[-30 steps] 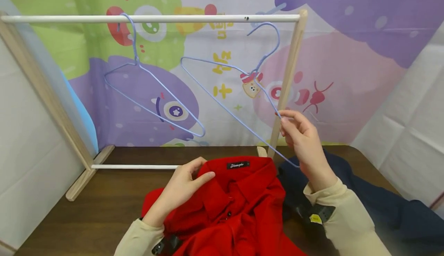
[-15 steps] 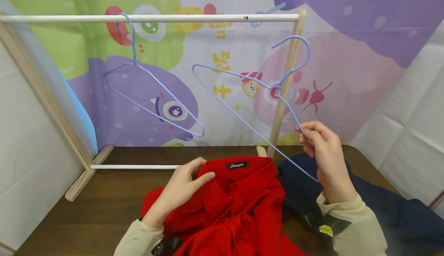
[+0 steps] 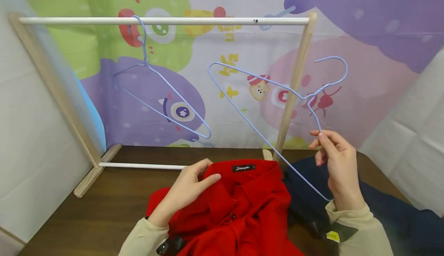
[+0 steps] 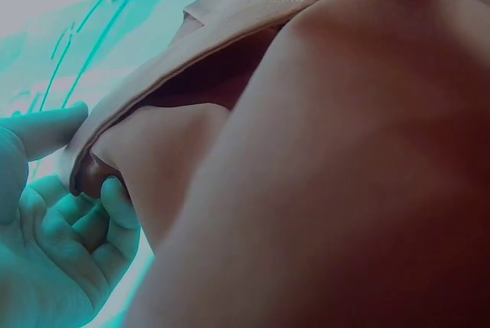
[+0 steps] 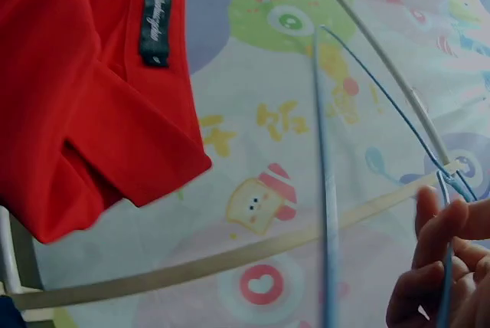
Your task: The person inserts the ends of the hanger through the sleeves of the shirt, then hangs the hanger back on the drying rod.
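A red collared shirt (image 3: 243, 206) with a black neck label lies on the table in front of me. My left hand (image 3: 189, 186) grips its collar at the left side, thumb over the cloth; the left wrist view shows the fingers (image 4: 115, 205) curled at the collar's edge. With thumb and fingertips my right hand (image 3: 340, 167) pinches one sloping arm of a light blue wire hanger (image 3: 253, 127). The hanger is held tilted, apart from the shirt, with its hook up and to the right. In the right wrist view the hanger's bar (image 5: 325, 190) runs past the shirt's collar (image 5: 164, 136).
A rack with a white rail (image 3: 222, 21) and wooden posts (image 3: 293, 90) stands behind the shirt. A second blue hanger (image 3: 177, 94) hangs from the rail at left. Dark navy clothing (image 3: 385, 213) lies on the brown table (image 3: 69, 225) at right. A patterned cloth hangs behind.
My right hand has moved right and down with the hanger, which has tilted further clockwise. The left hand keeps its grip on the collar. The head view has shifted slightly.
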Motion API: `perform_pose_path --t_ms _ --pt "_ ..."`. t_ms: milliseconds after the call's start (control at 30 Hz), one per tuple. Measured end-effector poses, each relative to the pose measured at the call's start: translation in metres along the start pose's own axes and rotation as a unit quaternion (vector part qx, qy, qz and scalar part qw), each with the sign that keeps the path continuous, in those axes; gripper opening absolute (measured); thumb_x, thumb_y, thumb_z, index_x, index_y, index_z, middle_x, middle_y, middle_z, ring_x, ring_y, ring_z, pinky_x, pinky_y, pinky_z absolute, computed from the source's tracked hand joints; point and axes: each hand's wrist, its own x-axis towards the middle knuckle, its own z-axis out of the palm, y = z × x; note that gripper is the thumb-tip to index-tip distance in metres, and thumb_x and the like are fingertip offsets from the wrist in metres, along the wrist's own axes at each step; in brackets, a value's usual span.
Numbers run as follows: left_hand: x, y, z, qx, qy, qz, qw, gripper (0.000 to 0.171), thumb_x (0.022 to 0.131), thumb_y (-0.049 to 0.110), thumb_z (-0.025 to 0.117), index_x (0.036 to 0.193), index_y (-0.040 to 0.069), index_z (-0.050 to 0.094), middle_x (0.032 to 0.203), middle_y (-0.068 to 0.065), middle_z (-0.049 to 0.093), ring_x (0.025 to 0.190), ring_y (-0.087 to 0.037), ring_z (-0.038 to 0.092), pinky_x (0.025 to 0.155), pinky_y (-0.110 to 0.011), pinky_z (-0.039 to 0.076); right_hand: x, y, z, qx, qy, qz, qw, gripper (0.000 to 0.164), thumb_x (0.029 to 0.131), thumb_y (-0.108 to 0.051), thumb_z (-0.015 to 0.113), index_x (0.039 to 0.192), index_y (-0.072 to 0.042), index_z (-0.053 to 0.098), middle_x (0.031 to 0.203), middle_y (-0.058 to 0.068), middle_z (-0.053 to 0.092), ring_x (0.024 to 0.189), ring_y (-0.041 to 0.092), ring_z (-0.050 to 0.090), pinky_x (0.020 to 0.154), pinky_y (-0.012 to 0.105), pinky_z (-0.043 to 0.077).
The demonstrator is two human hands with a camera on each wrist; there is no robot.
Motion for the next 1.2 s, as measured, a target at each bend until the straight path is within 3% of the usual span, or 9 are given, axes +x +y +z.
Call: perform_pose_path --t_ms 200,400,667,767,1000,1200 --pt "-0.001 0.003 0.001 -0.003 -0.002 -0.005 1.0000 0.013 0.084 0.025 0.065 0.084 0.019 0.053 0.057 0.005 0.036 0.052 -0.005 0.033 0.052 -0.020 0.031 -0.003 -0.002 -0.002 -0.026 0.011 -0.005 1.000 0.018 0.092 -0.004 0.049 0.106 -0.001 0.060 0.067 -0.001 0.060 0.041 0.009 0.036 0.041 0.015 0.031" --pt "-0.002 0.001 0.002 -0.005 -0.004 -0.004 1.0000 0.013 0.085 0.030 0.064 0.085 0.023 0.053 0.058 0.006 0.038 0.053 -0.005 0.035 0.053 -0.020 0.033 -0.003 0.003 -0.005 -0.062 0.027 0.006 0.998 0.021 0.089 0.005 0.043 0.086 -0.007 0.060 0.066 -0.002 0.057 0.046 0.009 0.040 0.046 0.016 0.034" --pt "-0.001 0.003 0.002 -0.009 -0.011 -0.009 0.9999 0.013 0.085 0.031 0.064 0.085 0.025 0.053 0.057 0.006 0.038 0.052 -0.004 0.034 0.052 -0.020 0.033 0.003 0.010 -0.011 -0.168 0.109 -0.002 0.980 0.016 0.081 -0.015 0.068 0.067 -0.012 0.062 0.047 -0.006 0.039 0.046 0.008 0.032 0.043 0.024 0.021" --pt "-0.001 0.004 0.002 -0.012 -0.012 -0.010 0.9998 0.014 0.084 0.032 0.064 0.085 0.023 0.053 0.057 0.005 0.038 0.052 -0.005 0.034 0.052 -0.020 0.032 0.005 0.010 -0.013 -0.153 0.118 -0.022 0.981 0.011 0.081 -0.014 0.068 0.071 -0.011 0.065 0.047 -0.004 0.039 0.045 0.009 0.032 0.041 0.024 0.021" --pt "-0.001 0.006 0.001 -0.014 -0.011 -0.011 0.9998 0.018 0.084 0.034 0.064 0.086 0.019 0.054 0.057 0.004 0.037 0.052 -0.005 0.034 0.051 -0.020 0.031 0.003 0.003 -0.013 -0.084 0.097 -0.056 0.990 0.006 0.085 -0.005 0.061 0.084 -0.003 0.067 0.060 -0.001 0.057 0.044 0.010 0.040 0.041 0.016 0.032" --pt "-0.003 0.010 -0.001 -0.025 0.001 -0.001 0.9997 0.013 0.084 0.032 0.064 0.088 0.023 0.055 0.060 0.007 0.044 0.052 -0.004 0.036 0.051 -0.020 0.033 0.001 -0.003 -0.013 -0.059 0.104 -0.057 0.991 0.008 0.086 -0.003 0.059 0.085 -0.006 0.067 0.058 -0.002 0.051 0.047 0.010 0.038 0.042 0.016 0.028"
